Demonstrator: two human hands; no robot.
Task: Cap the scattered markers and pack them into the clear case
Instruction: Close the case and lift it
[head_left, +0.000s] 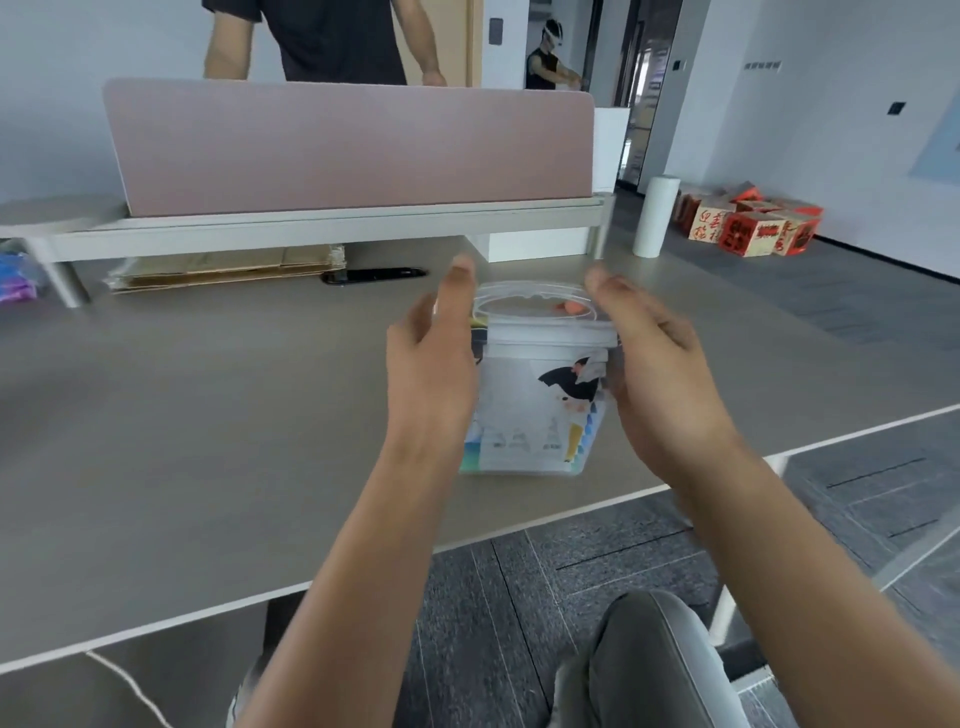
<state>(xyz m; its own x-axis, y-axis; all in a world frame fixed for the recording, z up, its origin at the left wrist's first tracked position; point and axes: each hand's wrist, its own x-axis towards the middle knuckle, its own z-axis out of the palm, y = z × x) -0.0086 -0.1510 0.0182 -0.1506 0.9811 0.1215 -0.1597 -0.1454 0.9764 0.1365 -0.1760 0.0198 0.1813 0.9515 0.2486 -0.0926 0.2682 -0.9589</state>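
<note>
A clear plastic case (535, 405) with a printed paper insert and a handle on its lid stands upright near the front edge of the grey table (208, 415). Coloured markers show through its lower right corner. My left hand (434, 364) is at the case's left side, fingers fairly straight and pointing up. My right hand (654, 364) is at its right side, fingers relaxed. Both hands flank the case; the blur hides whether they touch it. I see no loose markers on the table.
A black flat object (374, 275) lies farther back on the table, beside flattened cardboard (228, 267) under a raised shelf with a pink divider (348, 150). A white roll (655, 215) stands at the back right. Another person stands behind the divider. Red boxes sit on the floor.
</note>
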